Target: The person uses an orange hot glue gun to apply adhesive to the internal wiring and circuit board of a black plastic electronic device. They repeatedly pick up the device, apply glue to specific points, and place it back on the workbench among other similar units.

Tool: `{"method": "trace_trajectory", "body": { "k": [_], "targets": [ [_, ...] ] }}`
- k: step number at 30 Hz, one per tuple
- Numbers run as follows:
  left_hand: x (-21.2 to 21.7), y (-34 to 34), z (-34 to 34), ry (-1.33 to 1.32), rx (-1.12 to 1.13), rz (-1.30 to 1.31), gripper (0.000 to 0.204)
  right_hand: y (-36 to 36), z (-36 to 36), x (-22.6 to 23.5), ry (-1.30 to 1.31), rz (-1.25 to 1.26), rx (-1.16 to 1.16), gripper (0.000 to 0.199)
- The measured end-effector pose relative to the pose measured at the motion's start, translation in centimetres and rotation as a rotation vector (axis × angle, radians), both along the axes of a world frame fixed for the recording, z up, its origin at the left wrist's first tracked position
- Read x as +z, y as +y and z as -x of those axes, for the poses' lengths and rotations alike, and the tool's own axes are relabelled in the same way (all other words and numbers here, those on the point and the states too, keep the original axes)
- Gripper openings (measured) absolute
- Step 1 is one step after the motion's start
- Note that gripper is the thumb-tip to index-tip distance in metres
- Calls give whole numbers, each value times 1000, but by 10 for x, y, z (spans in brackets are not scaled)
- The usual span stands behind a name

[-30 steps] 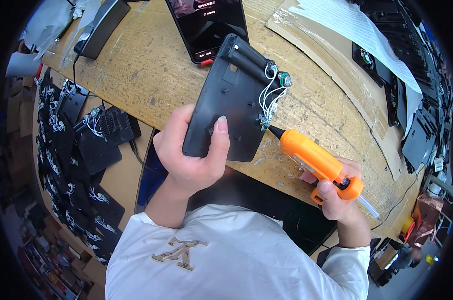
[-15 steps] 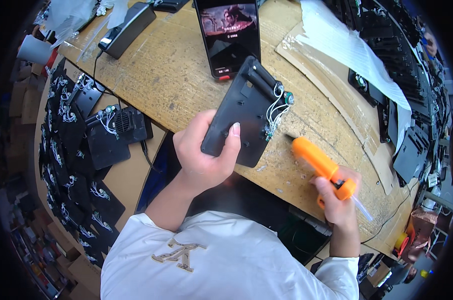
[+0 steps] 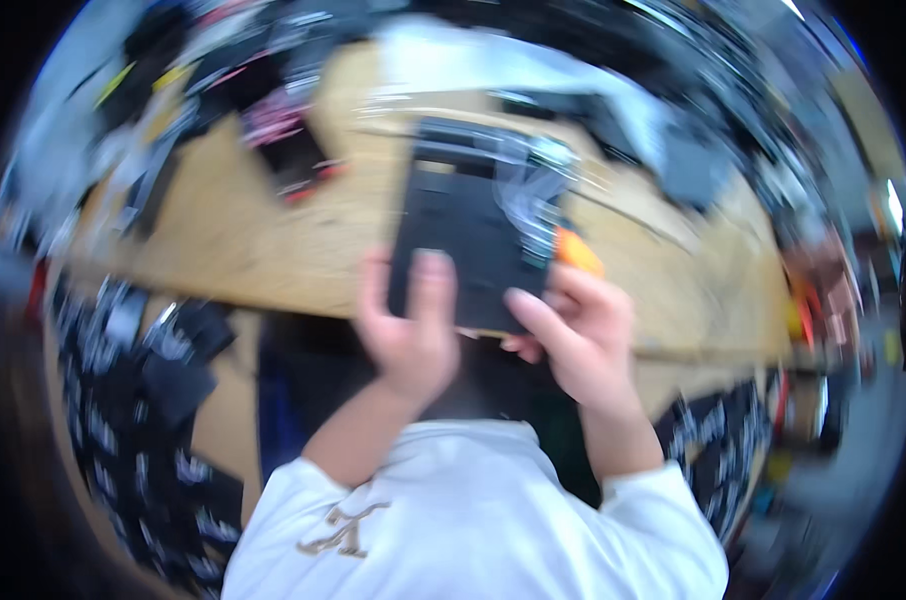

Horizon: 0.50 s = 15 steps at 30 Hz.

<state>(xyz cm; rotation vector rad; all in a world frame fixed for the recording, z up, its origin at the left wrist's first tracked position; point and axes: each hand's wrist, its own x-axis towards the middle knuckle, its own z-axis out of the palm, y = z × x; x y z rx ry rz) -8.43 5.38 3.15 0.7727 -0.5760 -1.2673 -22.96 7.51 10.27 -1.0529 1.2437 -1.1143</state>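
The view is smeared by motion. In front of me is a flat black plastic panel (image 3: 463, 225), with a small round green board and white wires (image 3: 533, 195) along its right side. My left hand (image 3: 410, 320) grips the panel's lower left edge, thumb on its face. At the lower right corner, my right hand (image 3: 583, 335) has its thumb over the panel and its fingers beneath. An orange part of a glue gun (image 3: 578, 250) shows just beyond the right fingers. Most of that gun is hidden, and whether those fingers touch it cannot be made out.
A wooden table (image 3: 263, 240) spreads beneath the panel. A phone (image 3: 293, 155) stands at its far left. White sheeting (image 3: 493, 60) lies at the back among dark parts. Several black panels with wires (image 3: 153, 450) are piled at lower left, and more dark pieces (image 3: 713, 440) at lower right.
My right hand has moved left from holding the glue gun out to the side and now holds the panel's corner. The panel has turned more upright. The whole view has swung rightward.
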Motion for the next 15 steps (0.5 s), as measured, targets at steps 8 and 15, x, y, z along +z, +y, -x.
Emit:
{"method": "trace_trajectory", "body": {
  "k": [8,15],
  "targets": [
    [-55,-55,-45,-881,-150,265,12,146,217,39,1719,382,-1174,20],
    [-65,-53,-51,-799,-207,261,15,438,313,-24,526,-99,-1990,24]
  ]
}}
